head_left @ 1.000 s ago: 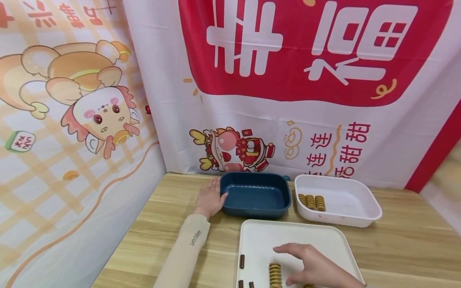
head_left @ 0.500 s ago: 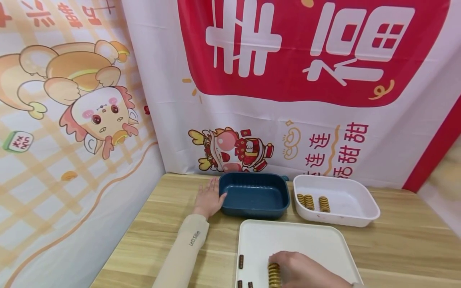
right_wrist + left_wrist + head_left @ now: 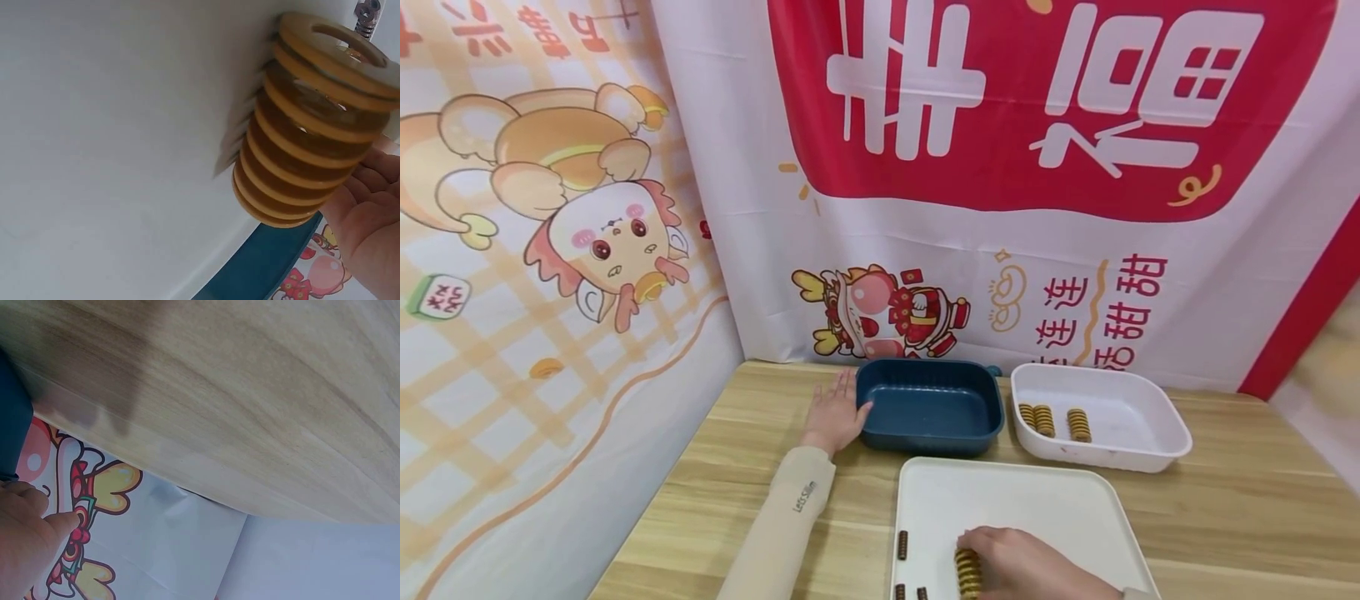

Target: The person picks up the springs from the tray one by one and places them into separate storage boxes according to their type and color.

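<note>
My right hand (image 3: 1022,562) grips a thick yellow coil spring (image 3: 967,573) on the cream tray (image 3: 1000,487). In the right wrist view this coil spring (image 3: 312,125) shows large and slanted, with part of the hand (image 3: 375,219) behind it. My left hand (image 3: 835,417) rests flat, its fingers straight, against the left side of the dark blue bin (image 3: 928,443). The left wrist view catches only part of that hand (image 3: 31,531) and a corner of the bin (image 3: 12,425).
Several small dark springs (image 3: 902,545) lie along the tray's left side. The white bin (image 3: 1120,460) at the back right holds three yellow springs (image 3: 1078,425), one apart from the other two. A printed cloth (image 3: 880,208) hangs behind the wooden table (image 3: 722,483).
My right hand has come down and taken hold of the yellow spring, which is now slightly tilted. One spring in the white bin has shifted right. The left hand stays put.
</note>
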Demonstrator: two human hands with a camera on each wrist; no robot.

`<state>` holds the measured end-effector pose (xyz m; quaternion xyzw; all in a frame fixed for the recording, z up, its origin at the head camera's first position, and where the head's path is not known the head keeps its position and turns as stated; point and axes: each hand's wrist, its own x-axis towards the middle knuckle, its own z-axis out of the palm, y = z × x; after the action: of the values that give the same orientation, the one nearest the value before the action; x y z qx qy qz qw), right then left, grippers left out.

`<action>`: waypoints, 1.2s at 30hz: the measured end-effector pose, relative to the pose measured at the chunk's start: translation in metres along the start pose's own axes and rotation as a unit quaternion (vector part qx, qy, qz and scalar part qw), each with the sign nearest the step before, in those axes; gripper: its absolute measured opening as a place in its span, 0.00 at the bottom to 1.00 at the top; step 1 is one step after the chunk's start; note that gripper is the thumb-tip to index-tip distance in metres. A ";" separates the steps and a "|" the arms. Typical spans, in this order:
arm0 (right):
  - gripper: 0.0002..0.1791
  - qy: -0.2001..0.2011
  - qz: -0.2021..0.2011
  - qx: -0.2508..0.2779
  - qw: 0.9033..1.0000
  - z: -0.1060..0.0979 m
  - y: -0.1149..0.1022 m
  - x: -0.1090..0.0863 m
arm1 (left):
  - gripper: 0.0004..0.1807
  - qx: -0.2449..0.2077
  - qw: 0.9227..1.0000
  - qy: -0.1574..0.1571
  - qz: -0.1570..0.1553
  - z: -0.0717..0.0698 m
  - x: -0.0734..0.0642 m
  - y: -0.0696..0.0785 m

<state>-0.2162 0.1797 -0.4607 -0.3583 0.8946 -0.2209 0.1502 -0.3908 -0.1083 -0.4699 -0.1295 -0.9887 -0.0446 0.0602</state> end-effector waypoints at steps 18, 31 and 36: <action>0.26 -0.003 0.025 0.103 0.994 -0.010 0.000 -0.005 | 0.37 0.004 1.000 0.003 0.002 0.001 0.001 -0.001; 0.28 0.046 -0.020 0.146 0.988 -0.022 0.000 -0.010 | 0.37 0.000 1.000 0.001 0.002 0.002 -0.001 -0.001; 0.29 0.077 -0.051 0.160 0.983 -0.026 -0.001 -0.012 | 0.37 -0.002 1.000 -0.002 0.001 0.002 0.001 -0.001</action>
<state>-0.2178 0.1949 -0.4365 -0.3571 0.8369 -0.3957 0.1245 -0.3922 -0.1092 -0.4724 -0.1305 -0.9886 -0.0463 0.0584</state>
